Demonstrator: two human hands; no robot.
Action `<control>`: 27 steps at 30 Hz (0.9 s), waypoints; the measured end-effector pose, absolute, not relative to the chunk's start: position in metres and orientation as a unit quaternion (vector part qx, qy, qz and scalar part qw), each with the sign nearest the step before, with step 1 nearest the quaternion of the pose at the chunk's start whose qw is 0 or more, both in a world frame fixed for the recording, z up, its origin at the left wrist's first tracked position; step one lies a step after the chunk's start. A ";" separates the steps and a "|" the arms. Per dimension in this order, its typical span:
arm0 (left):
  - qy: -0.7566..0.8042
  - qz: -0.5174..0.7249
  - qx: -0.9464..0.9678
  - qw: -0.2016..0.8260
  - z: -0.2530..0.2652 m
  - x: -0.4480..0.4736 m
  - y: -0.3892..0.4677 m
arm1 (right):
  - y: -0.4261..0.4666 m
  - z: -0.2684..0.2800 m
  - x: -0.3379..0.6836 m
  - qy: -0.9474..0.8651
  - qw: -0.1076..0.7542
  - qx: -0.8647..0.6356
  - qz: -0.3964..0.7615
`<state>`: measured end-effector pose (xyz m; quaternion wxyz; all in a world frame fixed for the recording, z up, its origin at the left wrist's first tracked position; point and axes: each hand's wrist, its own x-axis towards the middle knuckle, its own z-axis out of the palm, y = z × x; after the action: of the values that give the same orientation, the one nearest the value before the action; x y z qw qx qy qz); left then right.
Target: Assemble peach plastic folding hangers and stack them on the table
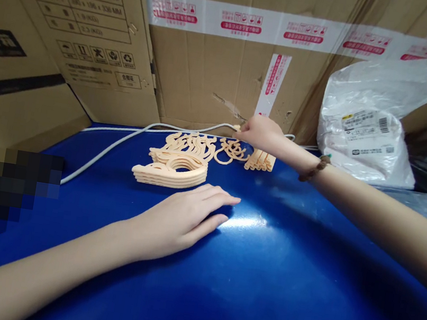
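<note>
My left hand (pixel 189 218) rests on the blue table with fingers stretched out and nothing in them. Just behind it lies a neat stack of curved peach plastic hanger arms (pixel 170 177). More wavy peach pieces (pixel 192 143) lie beyond the stack. My right hand (pixel 260 132) reaches to the back, its fingers pinched on a small peach plastic piece (pixel 237 127) that is mostly hidden. Below it, several peach hanger hooks (pixel 231 151) lie in a loose group. A bundle of straight peach pieces (pixel 260 160) sits under my right wrist.
Cardboard boxes (pixel 218 75) stand along the back, and another printed box (pixel 96 30) at the left. A grey-white cable (pixel 119 143) crosses the blue table's (pixel 257 295) rear. At the right is a white plastic bag (pixel 366 129) with a label.
</note>
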<state>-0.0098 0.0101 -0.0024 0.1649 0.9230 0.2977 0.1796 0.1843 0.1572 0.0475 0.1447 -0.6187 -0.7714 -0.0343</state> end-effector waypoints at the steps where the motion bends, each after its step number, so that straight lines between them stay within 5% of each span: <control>1: 0.300 0.195 0.919 0.165 -0.002 -0.009 0.010 | 0.157 0.050 0.187 -0.774 0.156 -0.613 -0.032; 10: 0.302 0.216 0.924 0.091 0.000 -0.007 0.010 | 0.106 0.062 0.211 -0.828 0.234 -0.509 -0.014; 17: 0.280 0.200 0.937 0.067 -0.003 -0.004 0.009 | 0.029 0.031 0.228 -0.866 0.146 -0.468 0.095; 27: 0.256 0.184 0.947 0.060 -0.009 -0.004 0.011 | -0.002 0.002 0.216 -0.916 0.135 -0.378 0.020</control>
<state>-0.0041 0.0109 -0.0087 0.0597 0.9472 0.2562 0.1835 0.2158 -0.0022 0.0024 0.1349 -0.3777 -0.9158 0.0205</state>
